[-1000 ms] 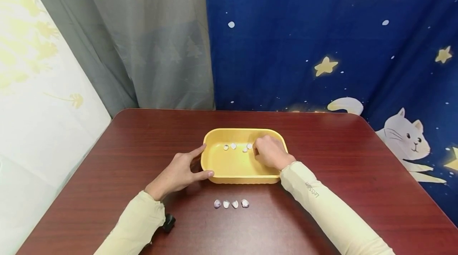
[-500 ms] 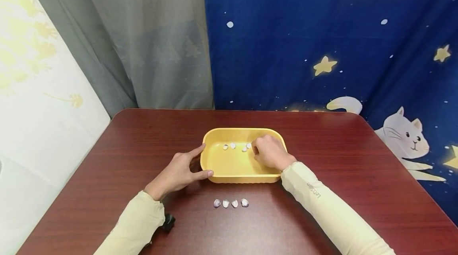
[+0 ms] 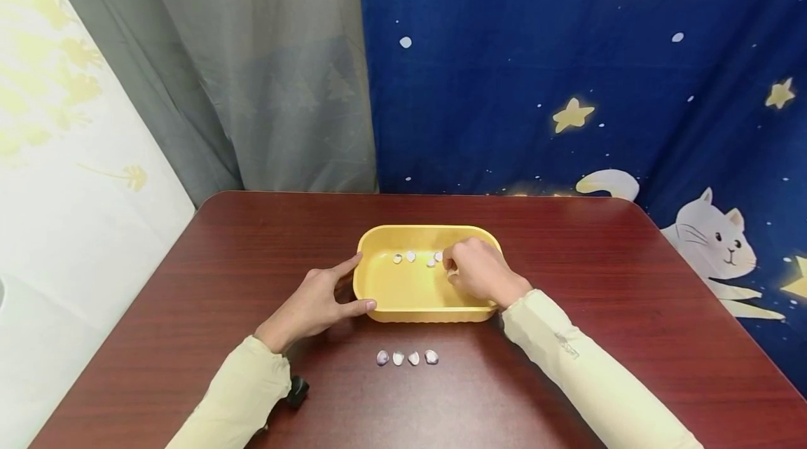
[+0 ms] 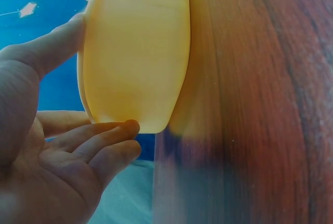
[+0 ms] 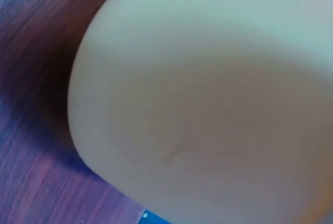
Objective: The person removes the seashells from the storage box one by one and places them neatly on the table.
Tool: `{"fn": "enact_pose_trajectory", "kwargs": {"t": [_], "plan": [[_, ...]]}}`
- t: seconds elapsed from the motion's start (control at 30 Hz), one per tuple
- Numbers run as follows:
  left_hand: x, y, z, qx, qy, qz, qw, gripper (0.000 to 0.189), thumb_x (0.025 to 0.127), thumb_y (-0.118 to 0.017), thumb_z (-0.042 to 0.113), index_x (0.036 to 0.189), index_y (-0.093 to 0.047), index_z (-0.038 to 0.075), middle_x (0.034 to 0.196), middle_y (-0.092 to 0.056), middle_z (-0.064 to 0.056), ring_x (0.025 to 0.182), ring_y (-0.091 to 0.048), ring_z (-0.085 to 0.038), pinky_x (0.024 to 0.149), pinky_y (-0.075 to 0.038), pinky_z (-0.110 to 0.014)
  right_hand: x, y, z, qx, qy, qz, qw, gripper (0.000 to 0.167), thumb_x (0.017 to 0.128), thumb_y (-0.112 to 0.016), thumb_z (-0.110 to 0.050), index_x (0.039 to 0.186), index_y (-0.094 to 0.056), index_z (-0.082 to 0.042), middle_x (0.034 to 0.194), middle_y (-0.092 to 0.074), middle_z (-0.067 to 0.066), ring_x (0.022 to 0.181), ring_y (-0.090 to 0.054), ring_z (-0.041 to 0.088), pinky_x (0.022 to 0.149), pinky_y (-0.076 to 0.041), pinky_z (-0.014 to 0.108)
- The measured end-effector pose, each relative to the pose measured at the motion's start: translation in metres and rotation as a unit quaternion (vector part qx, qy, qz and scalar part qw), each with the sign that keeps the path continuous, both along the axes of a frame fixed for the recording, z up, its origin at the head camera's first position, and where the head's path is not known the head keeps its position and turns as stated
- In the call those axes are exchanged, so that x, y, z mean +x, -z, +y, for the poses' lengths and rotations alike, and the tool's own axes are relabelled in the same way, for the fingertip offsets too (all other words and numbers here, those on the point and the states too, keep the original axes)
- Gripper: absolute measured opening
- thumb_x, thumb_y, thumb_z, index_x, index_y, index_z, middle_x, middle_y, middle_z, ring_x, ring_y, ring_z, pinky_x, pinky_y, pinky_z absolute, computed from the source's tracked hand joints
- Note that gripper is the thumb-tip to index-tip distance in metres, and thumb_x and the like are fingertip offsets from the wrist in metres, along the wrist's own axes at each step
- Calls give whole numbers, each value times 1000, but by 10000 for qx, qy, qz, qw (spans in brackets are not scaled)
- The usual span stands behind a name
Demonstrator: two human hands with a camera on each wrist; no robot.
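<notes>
A yellow plastic basin point(image 3: 416, 315) stands in the middle of the table. My left hand point(image 3: 316, 300) holds its left end, thumb on the near rim and index finger towards the far one; in the left wrist view several fingers touch the end wall. Inside the basin's right side is my right hand point(image 3: 474, 268), fingers bent down; its fingertips and anything between them are hidden. Several small pale seashells point(image 3: 411, 256) lie on the basin floor to its left. In front of the basin, more seashells point(image 3: 398, 358), white and purplish, form a short row.
A dark red-brown wooden table point(image 3: 265, 225) bears everything. Behind it hang a grey curtain point(image 3: 302, 85) and a blue star-patterned curtain point(image 3: 473, 85). A pale sleeve point(image 5: 156, 104) fills most of the right wrist view. A small black device point(image 3: 298, 391) sits by the left wrist.
My right wrist and forearm have shifted slightly to the right, while the fingers stay inside the basin. The left hand, basin and visible shells keep their places.
</notes>
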State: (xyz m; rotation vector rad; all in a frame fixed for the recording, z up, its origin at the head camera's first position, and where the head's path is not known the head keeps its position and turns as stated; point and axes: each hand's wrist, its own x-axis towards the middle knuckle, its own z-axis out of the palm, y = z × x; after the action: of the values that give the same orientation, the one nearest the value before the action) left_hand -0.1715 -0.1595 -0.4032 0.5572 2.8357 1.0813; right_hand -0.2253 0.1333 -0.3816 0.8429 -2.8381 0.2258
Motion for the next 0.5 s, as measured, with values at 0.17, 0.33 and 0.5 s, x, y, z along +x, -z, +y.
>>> {"fn": "enact_pose_trajectory", "kwargs": {"t": [0.17, 0.33, 0.5], "plan": [[0, -1, 0, 0, 7, -2, 10000, 94, 83, -80, 46, 155, -35, 4, 154, -47, -15, 137, -54, -27, 109, -49, -45, 9, -6, 1, -71, -135, 88, 9998, 13, 75, -72, -4, 73, -72, -16, 70, -66, -5, 65, -56, 12, 58, -48, 28], [0, 0, 0, 12, 12, -34, 10000, 95, 83, -80, 46, 156, -35, 4, 155, -46, -15, 137, -55, -26, 109, -49, -44, 19, -13, 1, -138, -236, 113, 9996, 11, 75, -74, -6, 73, -72, -17, 73, -69, -3, 66, -58, 12, 58, -49, 28], [0, -1, 0, -6, -6, -61, 10000, 95, 83, -80, 46, 156, -35, 4, 155, -46, -15, 136, -56, -25, 108, -50, -43, 28, -19, 2, -196, -401, 265, 9987, 11, 75, -76, -7, 73, -71, -17, 73, -71, -2, 66, -59, 12, 57, -48, 27]]}}
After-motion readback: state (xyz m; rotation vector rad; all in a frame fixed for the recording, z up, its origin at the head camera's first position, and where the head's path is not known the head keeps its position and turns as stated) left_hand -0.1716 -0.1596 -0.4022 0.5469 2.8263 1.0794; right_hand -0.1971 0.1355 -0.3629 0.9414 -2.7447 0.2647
